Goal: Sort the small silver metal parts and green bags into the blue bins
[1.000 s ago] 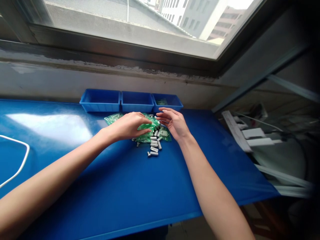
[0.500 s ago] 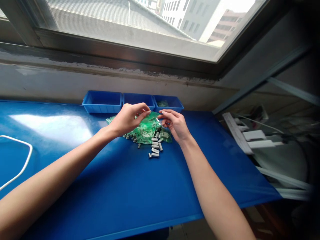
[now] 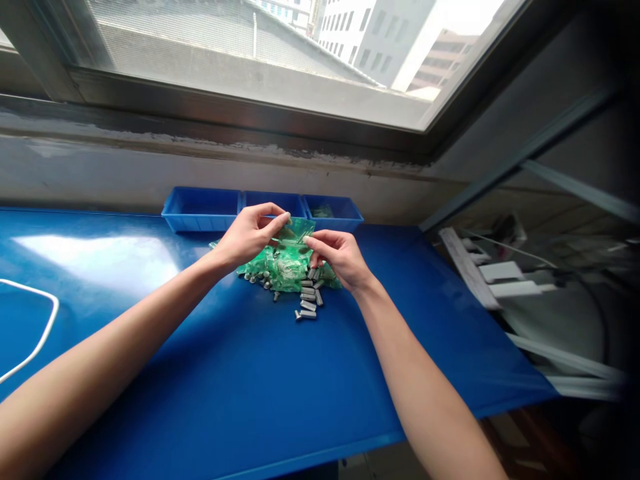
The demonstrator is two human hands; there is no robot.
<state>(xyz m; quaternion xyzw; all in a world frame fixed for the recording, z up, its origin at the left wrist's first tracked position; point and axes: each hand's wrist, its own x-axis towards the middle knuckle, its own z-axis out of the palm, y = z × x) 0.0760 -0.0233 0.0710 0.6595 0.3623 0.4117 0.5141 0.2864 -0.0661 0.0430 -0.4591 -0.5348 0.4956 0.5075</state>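
Note:
Between my hands a small clear green plastic bag (image 3: 298,231) is stretched out above the table. My left hand (image 3: 250,235) pinches its upper left with thumb and fingers. On the other side my right hand (image 3: 342,257) grips the lower right edge between thumb and forefinger. Beneath lies a heap of green plastic bags (image 3: 289,275). Several silvery metal cylinders (image 3: 308,297) are spread in front of the heap on the right. Small metal pieces like screws (image 3: 259,277) lie along its left front edge.
Three blue bins stand in a row by the wall: a left bin (image 3: 200,224), a middle bin (image 3: 278,199) and a right bin (image 3: 345,217) with green plastic inside. A white cable (image 3: 50,320) curves over the blue table (image 3: 240,400) at left. Grey shelving (image 3: 467,267) stands to the right.
A green bag now shows stretched between my hands, its edges pinched. My right hand has moved slightly left and down, and its fingers have closed. The view has shifted a little.

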